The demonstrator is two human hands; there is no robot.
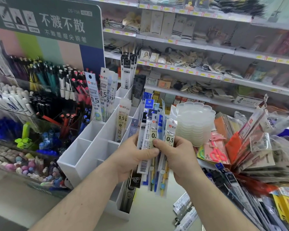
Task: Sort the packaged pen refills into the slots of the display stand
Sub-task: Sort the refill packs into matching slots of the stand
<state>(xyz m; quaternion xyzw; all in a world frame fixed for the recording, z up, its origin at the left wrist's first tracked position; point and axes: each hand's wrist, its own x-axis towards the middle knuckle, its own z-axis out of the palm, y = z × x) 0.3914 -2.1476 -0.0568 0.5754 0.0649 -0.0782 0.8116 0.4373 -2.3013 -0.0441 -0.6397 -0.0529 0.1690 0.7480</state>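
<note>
Refill packets [154, 142], a fanned bundle of long clear sleeves with blue, white and black headers, stand upright between both hands, just right of the white display stand [83, 157]. The left hand [133, 157] grips the bundle from the left, its fingers curled behind and its thumb pressed across the front. The right hand [175, 155] pinches the rightmost packets, thumb on the front near the left thumb, fingers wrapped behind. In the stand, a "0.5" packet [122, 120] sits upright in a middle slot, several white-and-blue packets [103, 95] fill a slot farther back, and black-headed packets [128, 70] stand in the rearmost one. The nearest slots show only white walls. Left of the stand, pens [45, 80] crowd clear racks.
</note>
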